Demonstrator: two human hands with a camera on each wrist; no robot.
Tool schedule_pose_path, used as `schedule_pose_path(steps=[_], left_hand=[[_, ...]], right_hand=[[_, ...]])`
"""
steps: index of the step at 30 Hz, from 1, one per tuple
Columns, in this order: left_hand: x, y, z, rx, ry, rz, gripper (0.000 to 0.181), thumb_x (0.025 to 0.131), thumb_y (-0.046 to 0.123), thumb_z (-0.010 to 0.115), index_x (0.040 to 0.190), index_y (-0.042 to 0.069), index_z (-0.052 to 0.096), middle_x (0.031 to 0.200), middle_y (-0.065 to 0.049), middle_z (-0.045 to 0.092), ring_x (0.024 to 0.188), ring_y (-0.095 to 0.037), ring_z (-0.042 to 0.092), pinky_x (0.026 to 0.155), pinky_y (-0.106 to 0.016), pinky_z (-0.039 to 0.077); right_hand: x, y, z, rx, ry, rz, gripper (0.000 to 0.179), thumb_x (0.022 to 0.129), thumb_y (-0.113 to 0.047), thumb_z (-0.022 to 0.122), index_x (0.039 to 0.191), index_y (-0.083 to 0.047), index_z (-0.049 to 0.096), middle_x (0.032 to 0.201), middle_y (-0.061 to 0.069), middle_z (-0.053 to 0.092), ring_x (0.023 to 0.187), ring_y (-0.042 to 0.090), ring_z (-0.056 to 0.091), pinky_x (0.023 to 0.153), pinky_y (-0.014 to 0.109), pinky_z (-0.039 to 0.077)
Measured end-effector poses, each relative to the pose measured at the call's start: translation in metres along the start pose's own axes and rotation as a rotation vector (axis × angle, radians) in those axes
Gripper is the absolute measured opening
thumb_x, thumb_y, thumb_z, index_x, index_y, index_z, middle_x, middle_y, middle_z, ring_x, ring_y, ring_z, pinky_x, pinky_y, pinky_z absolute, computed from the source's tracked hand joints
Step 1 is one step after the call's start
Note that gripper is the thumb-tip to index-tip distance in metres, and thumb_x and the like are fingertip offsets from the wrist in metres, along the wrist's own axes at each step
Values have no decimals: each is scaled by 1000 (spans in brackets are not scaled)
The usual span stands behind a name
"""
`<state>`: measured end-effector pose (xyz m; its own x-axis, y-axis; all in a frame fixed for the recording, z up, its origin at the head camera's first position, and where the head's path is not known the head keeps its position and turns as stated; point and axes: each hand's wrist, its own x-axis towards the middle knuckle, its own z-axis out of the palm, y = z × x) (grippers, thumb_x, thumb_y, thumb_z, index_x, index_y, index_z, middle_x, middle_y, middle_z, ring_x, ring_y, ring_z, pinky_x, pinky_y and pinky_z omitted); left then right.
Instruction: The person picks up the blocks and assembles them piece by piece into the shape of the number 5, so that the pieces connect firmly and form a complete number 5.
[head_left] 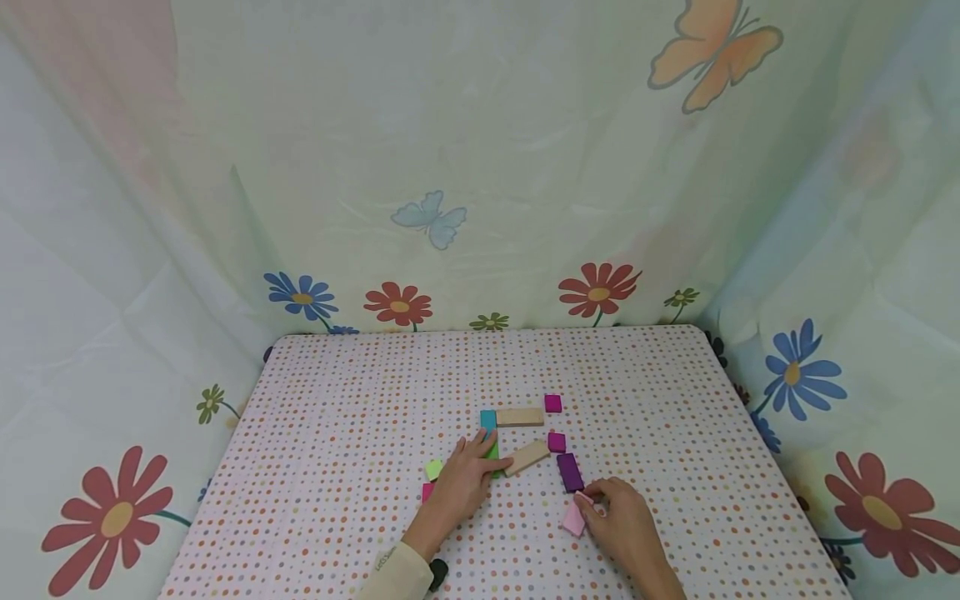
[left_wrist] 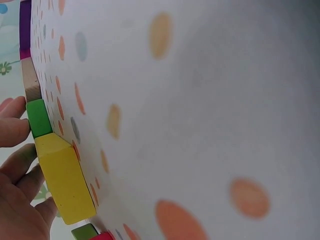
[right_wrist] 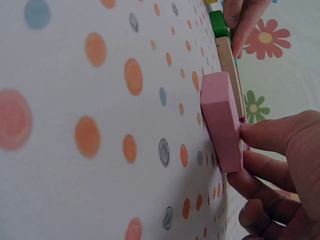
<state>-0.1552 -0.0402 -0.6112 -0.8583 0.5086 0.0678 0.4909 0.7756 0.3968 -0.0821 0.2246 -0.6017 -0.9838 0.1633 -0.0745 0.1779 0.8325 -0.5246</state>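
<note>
My right hand pinches a pink block between thumb and fingers, beside the near end of a purple block. In the right wrist view the pink block lies low along the dotted cloth. My left hand lies over the left part of the row, fingers extended. Its fingertips reach a blue block and a green block. The left wrist view has its fingers along the back of a yellow block, which the hand hides from the head view. A slanting wooden block meets the green one.
Another wooden block runs right from the blue block. Near its right end sits a magenta cube; a second magenta cube adjoins the purple block. Left of my left hand are a lime cube and a pinkish-red block. Patterned curtains surround the table.
</note>
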Motion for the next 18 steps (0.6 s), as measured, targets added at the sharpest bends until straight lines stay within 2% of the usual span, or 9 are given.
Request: schedule_pose_path(steps=[8,13,15,18], left_hand=[[0,1,-2,7,-5,-7,42,102,6,66,136,30,73,167,-10,47,158,-33,41,125,-58,38],[0,0,-1,2,4,2,42,102,5,66,135,29,74,166,-10,48,157,-33,42,125,-59,39],[0,0,-1,7,12,9,42,102,4,66,134,29,75,165,-11,49,156,-34,43,124,-59,40],[0,0,0,14,19,18,42,101,4,67,133,28,75,164,-11,50,155,-35,45,122,-60,41]], right_hand=[[4,-1,-5,-9,-24,-17,19,92,-27,81,99,-10,79,95,2,73,91,20,65,86,49,55],[9,-3,-14,-30,-11,-48,17,92,-27,81,95,-11,78,91,1,71,85,18,63,77,42,54],[12,-3,-18,-24,3,-64,16,92,-26,81,93,-11,78,90,1,72,85,20,65,78,44,55],[17,-4,-22,-15,21,-86,15,93,-24,81,92,-9,79,91,4,74,99,33,71,91,54,58]])
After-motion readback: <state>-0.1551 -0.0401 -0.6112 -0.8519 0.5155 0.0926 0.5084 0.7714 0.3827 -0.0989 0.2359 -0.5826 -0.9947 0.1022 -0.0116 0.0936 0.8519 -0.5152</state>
